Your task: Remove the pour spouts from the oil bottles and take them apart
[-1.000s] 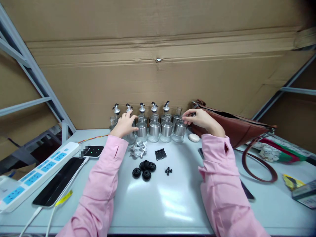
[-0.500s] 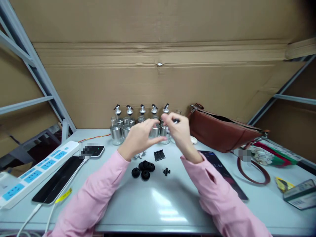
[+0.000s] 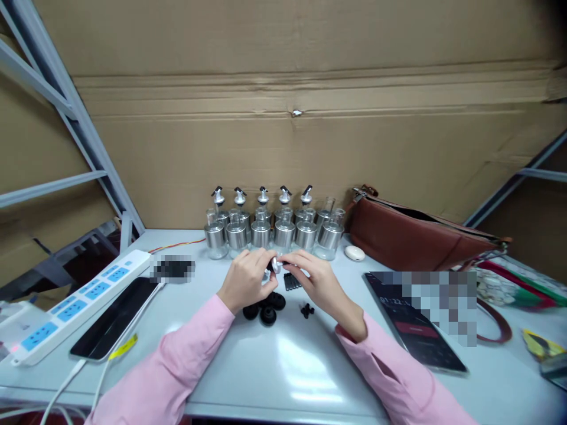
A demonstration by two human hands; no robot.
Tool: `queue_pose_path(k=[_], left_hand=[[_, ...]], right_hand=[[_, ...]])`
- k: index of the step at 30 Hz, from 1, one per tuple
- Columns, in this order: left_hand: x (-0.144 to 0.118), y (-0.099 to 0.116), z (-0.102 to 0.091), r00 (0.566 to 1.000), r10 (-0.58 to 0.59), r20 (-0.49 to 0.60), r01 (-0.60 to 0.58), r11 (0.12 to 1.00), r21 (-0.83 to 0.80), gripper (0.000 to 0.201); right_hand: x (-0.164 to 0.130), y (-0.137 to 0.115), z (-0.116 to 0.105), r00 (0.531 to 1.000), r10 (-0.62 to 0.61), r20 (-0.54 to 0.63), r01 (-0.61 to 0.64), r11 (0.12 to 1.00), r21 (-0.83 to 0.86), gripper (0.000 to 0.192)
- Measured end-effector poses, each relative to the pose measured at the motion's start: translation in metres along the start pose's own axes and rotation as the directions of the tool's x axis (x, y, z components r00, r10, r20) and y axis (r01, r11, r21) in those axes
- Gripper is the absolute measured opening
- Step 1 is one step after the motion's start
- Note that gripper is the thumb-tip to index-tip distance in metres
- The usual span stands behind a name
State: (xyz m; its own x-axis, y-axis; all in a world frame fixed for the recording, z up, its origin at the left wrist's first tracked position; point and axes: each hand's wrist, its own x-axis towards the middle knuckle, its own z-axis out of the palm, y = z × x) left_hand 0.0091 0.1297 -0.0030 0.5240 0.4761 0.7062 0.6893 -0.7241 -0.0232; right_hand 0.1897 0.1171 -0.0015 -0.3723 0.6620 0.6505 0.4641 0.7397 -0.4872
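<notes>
Just above the table, a small silver-and-black bottle pourer (image 3: pixel 277 264) sits between my two hands. My left hand (image 3: pixel 248 278) pinches its black end, thumb below and fingers above. The fingertips of my right hand (image 3: pixel 318 280) close on the silver right side. Below my left hand lie several black round ribbed stoppers (image 3: pixel 268 315), partly covered by it. A row of thin black flaps (image 3: pixel 292 282) rests between the hands, and a small pile of black pieces (image 3: pixel 307 310) is under my right hand. Behind stand glass bottles with metal sleeves (image 3: pixel 283 235); several at the back carry pourers (image 3: pixel 263 195).
A brown bag (image 3: pixel 416 233) and a white round case (image 3: pixel 354 253) stand at the right, near a tablet-like phone (image 3: pixel 416 330). On the left are a power strip (image 3: pixel 84 304), a black phone (image 3: pixel 116 321) and cables. Cardboard (image 3: pixel 283 153) walls the back.
Both hands have come down and toward each other from in front of the bottles, now meeting at the pourer. My left hand has gone from open to pinching. The view has shifted slightly.
</notes>
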Motion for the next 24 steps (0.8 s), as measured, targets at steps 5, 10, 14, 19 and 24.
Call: queue_pose_path(k=[5,10,14,19,24], left_hand=[[-0.005,-0.004,-0.003,0.998,0.03,0.057,-0.024,0.995,-0.101,0.027],[-0.005,-0.003,-0.005,0.994,0.106,0.001,-0.105,0.99,-0.092,0.021],[-0.006,0.0,-0.006,0.991,0.135,-0.006,-0.135,0.987,-0.086,0.014],[-0.01,-0.003,-0.002,0.996,0.087,-0.009,-0.087,0.988,-0.128,0.024],[-0.011,0.001,0.002,0.999,0.032,0.032,-0.025,0.981,-0.191,0.037]], right_hand=[[-0.004,0.0,-0.004,0.996,-0.085,-0.013,0.084,0.994,-0.077,0.026],[-0.005,0.003,-0.006,0.997,-0.071,-0.037,0.065,0.988,-0.141,0.026],[-0.007,0.0,-0.002,0.997,-0.039,-0.066,0.028,0.988,-0.149,0.031],[-0.006,-0.005,0.004,0.991,-0.096,-0.09,0.083,0.988,-0.131,0.027],[-0.006,-0.007,0.005,0.979,-0.145,-0.146,0.13,0.986,-0.106,0.028]])
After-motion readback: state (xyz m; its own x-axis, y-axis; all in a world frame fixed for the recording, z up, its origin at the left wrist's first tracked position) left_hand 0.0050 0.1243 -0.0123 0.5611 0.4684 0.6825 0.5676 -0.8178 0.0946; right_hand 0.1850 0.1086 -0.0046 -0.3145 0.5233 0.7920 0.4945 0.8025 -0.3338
